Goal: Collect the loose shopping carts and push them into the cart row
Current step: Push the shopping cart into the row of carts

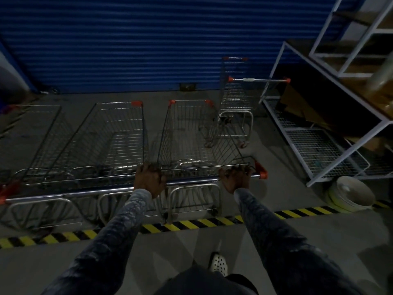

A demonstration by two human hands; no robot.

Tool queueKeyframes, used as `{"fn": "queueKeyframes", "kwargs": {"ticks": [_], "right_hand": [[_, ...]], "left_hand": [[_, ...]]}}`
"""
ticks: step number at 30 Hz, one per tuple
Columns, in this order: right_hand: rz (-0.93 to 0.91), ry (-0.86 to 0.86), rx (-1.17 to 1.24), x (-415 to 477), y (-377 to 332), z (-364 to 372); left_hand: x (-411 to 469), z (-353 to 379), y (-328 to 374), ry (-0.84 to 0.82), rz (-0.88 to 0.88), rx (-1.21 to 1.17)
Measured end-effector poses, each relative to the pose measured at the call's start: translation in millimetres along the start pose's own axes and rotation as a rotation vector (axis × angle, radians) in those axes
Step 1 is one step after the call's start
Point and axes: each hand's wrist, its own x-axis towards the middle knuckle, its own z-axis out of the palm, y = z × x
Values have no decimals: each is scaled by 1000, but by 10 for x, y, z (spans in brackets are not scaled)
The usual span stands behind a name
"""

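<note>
A wire shopping cart (191,133) with orange corner caps stands right in front of me, facing the blue shutter. My left hand (150,179) grips the left end of its metal handle bar (191,182). My right hand (236,177) grips the same bar near its right orange end cap. To the left, two more carts (119,137) stand side by side with the held cart, their handles roughly in line. Another cart (238,103) stands farther off at the right, turned sideways, with its handle pointing toward the shelving.
A blue roller shutter (138,43) closes off the far side. White metal shelving (319,128) with cardboard lines the right. Pale buckets (353,194) sit on the floor by the rack. A yellow-black hazard stripe (191,223) crosses the grey floor under the cart's rear wheels.
</note>
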Motion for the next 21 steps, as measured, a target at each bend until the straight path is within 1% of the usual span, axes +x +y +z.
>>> {"fn": "queueKeyframes", "kwargs": {"ticks": [3,5,8,10,12,14,16,18,19,21], "right_hand": [[4,13,-14,42,29,67],[6,22,-12,52,35,90],[7,66,5,46,40,117],[-7,105,27,54,53,171],[-5,124,32,61,81,224],[35,174,77,51,120,270],[100,210,175,55,180,282],[127,172,182,142,288,341],[133,114,154,186,322,361],[183,83,127,294,389,390]], "left_hand": [[35,41,28,12,30,4],[8,32,14,48,47,-53],[-38,72,-31,196,96,-215],[-72,60,-57,253,110,-299],[-73,86,-68,278,93,-324],[-59,103,-67,195,44,-280],[-60,79,-33,133,3,-173],[-111,-24,14,171,32,-160],[-151,-87,33,204,63,-193],[-203,-166,37,267,109,-305]]}}
